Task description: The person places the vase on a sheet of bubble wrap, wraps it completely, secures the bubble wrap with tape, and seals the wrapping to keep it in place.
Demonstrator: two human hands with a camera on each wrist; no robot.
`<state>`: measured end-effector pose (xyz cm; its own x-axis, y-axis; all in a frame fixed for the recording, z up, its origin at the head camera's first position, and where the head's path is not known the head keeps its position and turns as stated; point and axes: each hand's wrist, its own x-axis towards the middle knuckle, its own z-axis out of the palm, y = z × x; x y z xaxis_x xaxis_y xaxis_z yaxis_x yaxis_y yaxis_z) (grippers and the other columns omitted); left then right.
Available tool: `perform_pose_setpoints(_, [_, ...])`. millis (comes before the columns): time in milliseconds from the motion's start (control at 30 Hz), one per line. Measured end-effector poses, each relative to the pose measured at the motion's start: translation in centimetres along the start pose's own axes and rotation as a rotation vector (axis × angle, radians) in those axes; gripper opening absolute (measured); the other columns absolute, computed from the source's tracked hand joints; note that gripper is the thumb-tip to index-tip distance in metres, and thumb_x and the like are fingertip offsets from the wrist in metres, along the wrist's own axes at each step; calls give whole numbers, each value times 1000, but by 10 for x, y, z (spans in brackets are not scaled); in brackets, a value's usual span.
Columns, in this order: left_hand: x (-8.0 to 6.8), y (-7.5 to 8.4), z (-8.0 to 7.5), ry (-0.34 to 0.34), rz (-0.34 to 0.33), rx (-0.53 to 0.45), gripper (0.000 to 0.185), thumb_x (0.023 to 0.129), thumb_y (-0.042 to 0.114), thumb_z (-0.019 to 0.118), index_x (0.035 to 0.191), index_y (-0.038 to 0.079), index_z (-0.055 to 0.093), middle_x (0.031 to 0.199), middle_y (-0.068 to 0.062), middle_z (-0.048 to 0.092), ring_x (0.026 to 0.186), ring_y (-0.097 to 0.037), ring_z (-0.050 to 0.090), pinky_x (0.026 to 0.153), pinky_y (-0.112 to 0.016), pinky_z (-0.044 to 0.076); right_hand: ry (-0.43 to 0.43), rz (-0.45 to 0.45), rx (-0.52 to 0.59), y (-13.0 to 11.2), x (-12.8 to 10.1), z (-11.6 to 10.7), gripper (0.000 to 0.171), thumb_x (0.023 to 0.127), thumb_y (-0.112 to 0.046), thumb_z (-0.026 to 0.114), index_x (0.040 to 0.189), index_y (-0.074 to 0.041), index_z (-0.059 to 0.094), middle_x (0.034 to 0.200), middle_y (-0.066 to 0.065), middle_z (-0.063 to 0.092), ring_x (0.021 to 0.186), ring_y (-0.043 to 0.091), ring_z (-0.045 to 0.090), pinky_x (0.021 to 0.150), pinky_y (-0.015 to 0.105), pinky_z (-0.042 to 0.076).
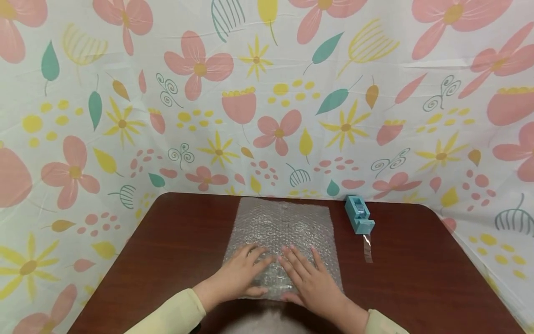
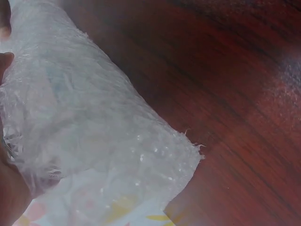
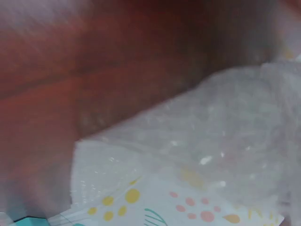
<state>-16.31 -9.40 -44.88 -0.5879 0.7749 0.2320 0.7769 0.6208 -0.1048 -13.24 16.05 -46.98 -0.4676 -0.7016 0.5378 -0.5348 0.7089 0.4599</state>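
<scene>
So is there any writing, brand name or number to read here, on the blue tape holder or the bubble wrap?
None can be read.
Tape dispenser: plain blue, no label or brand visible.
Bubble wrap under the left hand and right hand: clear, no print.
Floral cloth: only flowers, leaves and dots, no letters.
Table: bare wood grain.

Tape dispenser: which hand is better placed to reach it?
The right hand, probably: the blue tape dispenser stands on its side of the bubble wrap, whereas the left hand would cross over.

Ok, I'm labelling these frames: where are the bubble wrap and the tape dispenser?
bubble wrap [image 1: 283, 222]: head view, bare far half of the sheet.
tape dispenser [image 1: 358, 214]: head view, middle of its blue body.
</scene>
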Motion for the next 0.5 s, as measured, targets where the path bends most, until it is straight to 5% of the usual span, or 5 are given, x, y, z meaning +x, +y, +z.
perform_pose_setpoints(100, [-1, 1, 0, 21, 20, 9, 75, 87, 59, 74, 146, 19, 52, 147, -11, 54, 132, -36, 57, 103, -52, 55, -174, 52, 75, 1, 10, -3, 81, 97, -75, 36, 142, -12, 58, 134, 6, 70, 122, 20, 67, 108, 44, 52])
perform_pose_setpoints(233, [-4, 2, -1, 7, 35, 9, 75, 89, 58, 73, 148, 18, 51, 150, -11, 51, 133, -36, 55, 104, -52, 54, -372, 129, 215, -1, 17, -5, 83, 89, -76, 52, 136, -9, 62, 110, 5, 76, 96, 19, 74, 85, 37, 61])
perform_pose_setpoints(367, [-4, 5, -3, -54, 9, 0, 73, 92, 55, 70, 151, 20, 47, 153, -11, 48, 139, -36, 50, 108, -54, 52, -387, 142, 248, -2, 17, -5, 84, 86, -76, 52, 133, -8, 61, 99, 4, 75, 83, 19, 73, 73, 33, 60])
perform_pose_setpoints(500, [-7, 22, -4, -50, -65, 136, 73, 91, 51, 68, 153, 20, 46, 157, -11, 47, 147, -34, 45, 114, -53, 47, -378, 131, 260, 0, 19, -5, 83, 85, -76, 51, 131, -7, 62, 94, 5, 75, 77, 19, 72, 68, 32, 60])
